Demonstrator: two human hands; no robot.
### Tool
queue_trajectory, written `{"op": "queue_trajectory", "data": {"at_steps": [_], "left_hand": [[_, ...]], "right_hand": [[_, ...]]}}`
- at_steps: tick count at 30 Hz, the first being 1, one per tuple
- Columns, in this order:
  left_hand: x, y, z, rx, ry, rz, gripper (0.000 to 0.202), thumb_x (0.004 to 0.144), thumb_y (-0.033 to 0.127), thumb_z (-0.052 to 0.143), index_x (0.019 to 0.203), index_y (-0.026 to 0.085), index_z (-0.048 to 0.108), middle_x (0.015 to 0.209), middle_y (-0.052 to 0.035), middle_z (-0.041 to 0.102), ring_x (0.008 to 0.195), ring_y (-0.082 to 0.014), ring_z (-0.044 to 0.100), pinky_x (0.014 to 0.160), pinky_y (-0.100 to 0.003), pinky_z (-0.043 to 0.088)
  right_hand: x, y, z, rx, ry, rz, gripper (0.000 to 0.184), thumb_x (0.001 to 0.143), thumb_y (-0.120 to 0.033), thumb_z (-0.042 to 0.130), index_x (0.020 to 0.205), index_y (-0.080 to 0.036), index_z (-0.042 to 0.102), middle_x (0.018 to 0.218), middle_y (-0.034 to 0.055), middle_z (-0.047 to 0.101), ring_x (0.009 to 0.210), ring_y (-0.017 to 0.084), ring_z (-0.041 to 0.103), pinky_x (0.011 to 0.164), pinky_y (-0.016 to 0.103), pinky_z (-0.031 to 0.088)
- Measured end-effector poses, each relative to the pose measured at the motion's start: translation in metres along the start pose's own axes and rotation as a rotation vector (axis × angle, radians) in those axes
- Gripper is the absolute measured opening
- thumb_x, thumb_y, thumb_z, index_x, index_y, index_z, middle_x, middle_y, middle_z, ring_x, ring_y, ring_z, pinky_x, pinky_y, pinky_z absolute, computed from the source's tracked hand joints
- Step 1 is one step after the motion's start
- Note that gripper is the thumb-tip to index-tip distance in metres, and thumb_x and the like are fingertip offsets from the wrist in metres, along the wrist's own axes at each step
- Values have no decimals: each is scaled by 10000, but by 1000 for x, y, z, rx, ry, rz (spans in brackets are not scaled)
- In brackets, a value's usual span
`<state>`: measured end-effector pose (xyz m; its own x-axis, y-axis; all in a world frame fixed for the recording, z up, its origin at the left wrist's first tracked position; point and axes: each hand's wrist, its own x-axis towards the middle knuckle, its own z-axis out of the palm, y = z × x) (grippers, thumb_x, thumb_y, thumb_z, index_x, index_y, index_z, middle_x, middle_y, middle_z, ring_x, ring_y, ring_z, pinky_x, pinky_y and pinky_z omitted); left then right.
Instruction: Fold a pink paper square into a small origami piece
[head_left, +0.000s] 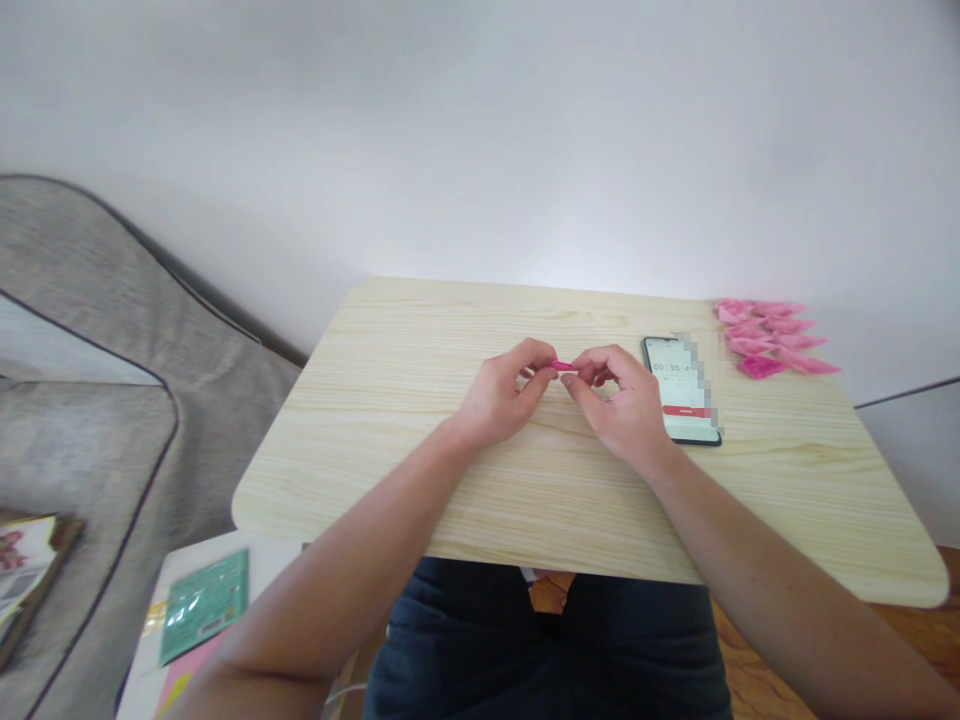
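Note:
Above the middle of the table (360, 420), a small strip of bright pink folded paper (564, 366) spans the gap between my two hands. My left hand (508, 392) pinches its left end between thumb and fingers. On the other end, the thumb and fingers of my right hand (621, 402) are closed too. Little of the paper shows, so its full shape is hidden. Just right of my right hand lies a phone (679, 385) with a running timer on its screen, partly blurred out.
Several pink folded paper pieces (780, 335) sit in rows at the table's far right. A white wall (480, 140) rises behind. To the left stand a grey sofa (82, 300) and a low white surface with a green packet (206, 600) on it.

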<state>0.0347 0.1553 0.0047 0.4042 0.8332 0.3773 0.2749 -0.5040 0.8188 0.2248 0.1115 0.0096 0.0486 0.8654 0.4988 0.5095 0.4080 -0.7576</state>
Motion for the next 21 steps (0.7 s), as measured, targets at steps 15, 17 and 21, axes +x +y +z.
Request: {"op": "queue_trajectory", "data": {"at_steps": [15,17,21], "left_hand": [[-1,3,-1,57,31,32,103,1003,214,603,1085,219,663,970,-8,746,898,-132,704,599,-184,457],[0,3,-1,73,26,46,105,1001,206,598,1078,216,669,965,-9,746,892,-134,703,618,-193,471],[0,3,-2,101,14,67,126,1004,189,583,1077,213,682,998,-20,759,941,-149,715,716,-226,529]], "right_hand": [[1,1,0,36,-3,61,82,888,-229,747,935,-256,686,870,-17,706,791,163,663,784,348,545],[1,1,0,38,-6,69,78,887,-239,752,913,-254,679,858,-18,698,778,161,653,775,347,539],[0,0,-1,54,-56,111,91,886,-266,760,888,-249,671,820,-16,685,754,166,639,748,350,527]]}}
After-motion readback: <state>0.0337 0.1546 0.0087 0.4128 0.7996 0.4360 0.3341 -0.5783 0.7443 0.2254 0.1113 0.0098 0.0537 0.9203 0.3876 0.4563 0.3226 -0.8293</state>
